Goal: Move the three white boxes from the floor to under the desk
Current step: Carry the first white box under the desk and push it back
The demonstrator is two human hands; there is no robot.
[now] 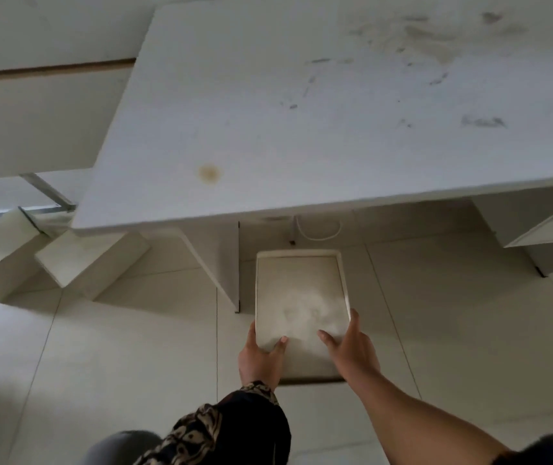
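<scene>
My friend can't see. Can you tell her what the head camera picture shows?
Two hands, the left hand and right hand, hold a white box on the tiled floor, its far end at the edge of a stained white desk.

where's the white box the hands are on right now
The white box sits low in the middle of the head view on the tiled floor, its far end at the desk's front edge, left hand and right hand gripping its near corners.

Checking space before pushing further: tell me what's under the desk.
Under the desk: the far end of the white box, held by the left hand and right hand, and a white cable. The desktop hides everything deeper.
</scene>
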